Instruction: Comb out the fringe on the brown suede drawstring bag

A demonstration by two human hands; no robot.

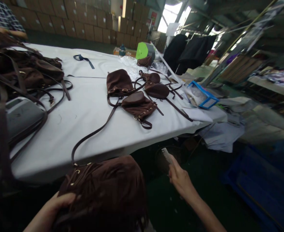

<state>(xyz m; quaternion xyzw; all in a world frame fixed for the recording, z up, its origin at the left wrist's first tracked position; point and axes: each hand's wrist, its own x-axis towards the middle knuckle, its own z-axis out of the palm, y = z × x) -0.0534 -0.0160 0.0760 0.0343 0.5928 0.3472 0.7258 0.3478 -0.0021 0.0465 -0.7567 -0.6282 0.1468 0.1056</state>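
My left hand [64, 203] grips a dark brown drawstring bag [113, 190] by its left side, in front of the table edge. The thumb lies on the bag, and the other fingers are hidden beneath it. The bag's strap [91, 133] runs up onto the white tabletop. To the right of the bag, my right hand [179, 177] is closed around a small white brush [166, 155], held apart from the bag over the dark floor. Its ragged, bristle-like edge faces left.
Several brown bags [139, 104] lie on the white-covered table [84, 83]. A bag pile [30, 69] and a grey device [21, 114] are at left, with a person [5, 19] behind. A blue-edged box [202, 95] sits right; a blue bin [260, 187] stands on the floor.
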